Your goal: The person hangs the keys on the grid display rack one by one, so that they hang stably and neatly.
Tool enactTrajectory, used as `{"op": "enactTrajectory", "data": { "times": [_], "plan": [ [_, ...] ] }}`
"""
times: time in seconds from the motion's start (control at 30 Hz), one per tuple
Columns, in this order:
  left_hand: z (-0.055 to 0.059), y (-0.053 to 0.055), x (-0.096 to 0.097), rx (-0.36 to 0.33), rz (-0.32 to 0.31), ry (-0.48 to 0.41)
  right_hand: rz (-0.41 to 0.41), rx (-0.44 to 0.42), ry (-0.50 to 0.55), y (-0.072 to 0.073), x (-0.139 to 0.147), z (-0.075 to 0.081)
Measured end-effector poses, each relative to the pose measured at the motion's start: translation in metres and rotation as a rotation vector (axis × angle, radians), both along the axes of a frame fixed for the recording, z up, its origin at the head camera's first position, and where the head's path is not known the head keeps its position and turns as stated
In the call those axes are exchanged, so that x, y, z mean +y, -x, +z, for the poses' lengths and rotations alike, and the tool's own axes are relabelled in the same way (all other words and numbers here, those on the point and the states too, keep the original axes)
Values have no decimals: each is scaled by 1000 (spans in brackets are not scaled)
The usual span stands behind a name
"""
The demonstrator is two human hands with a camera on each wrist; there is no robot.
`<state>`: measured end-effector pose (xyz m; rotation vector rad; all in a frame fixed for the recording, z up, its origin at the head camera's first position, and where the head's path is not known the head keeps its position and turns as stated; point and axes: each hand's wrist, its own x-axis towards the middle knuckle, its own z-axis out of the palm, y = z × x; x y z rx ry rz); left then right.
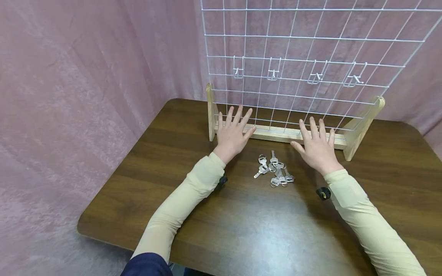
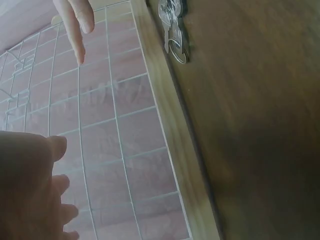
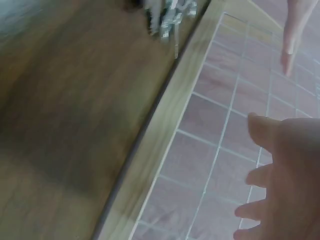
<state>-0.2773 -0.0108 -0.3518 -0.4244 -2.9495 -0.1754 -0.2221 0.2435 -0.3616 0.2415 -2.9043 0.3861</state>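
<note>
My left hand point(image 1: 232, 135) is held out with spread fingers over the left part of the wooden base bar point(image 1: 269, 134), holding nothing. On the other side my right hand point(image 1: 317, 150) is spread the same way, palm down, near the right part of that bar. Between the two hands and closer to me, a small pile of silver keys point(image 1: 276, 168) with rings lies on the brown table point(image 1: 138, 184). Some of these keys point(image 2: 172, 22) show at the top of the left wrist view, and keys point(image 3: 172, 17) also show in the right wrist view.
A white wire grid point(image 1: 286, 37) stands upright behind the hands in wooden end supports point(image 1: 364, 126). Several white hooks point(image 1: 273, 73) hang in a row across it. Pink curtain point(image 1: 86, 76) surrounds the table's back and left.
</note>
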Motion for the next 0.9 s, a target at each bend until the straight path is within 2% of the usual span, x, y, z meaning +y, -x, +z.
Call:
{"op": "enactTrajectory", "data": {
  "times": [0.17,0.3,0.43,0.6,0.7,0.8,0.9],
  "plan": [
    [0,8,3,4,14,1,40,5,-14,5,-10,5],
    [4,13,3,-11,4,-69,77,-20,-42,8,-25,7],
    [16,18,-4,-1,9,-225,94,-84,-64,12,-40,12],
    [41,24,-18,72,6,-433,116,-149,-31,19,-53,19],
    [52,29,-26,105,-12,-591,140,-162,4,22,-59,22],
    [58,32,-34,119,-17,-726,165,-173,29,23,-64,23],
    [57,34,-43,148,-1,-816,183,-193,37,23,-68,20]
  ]
}}
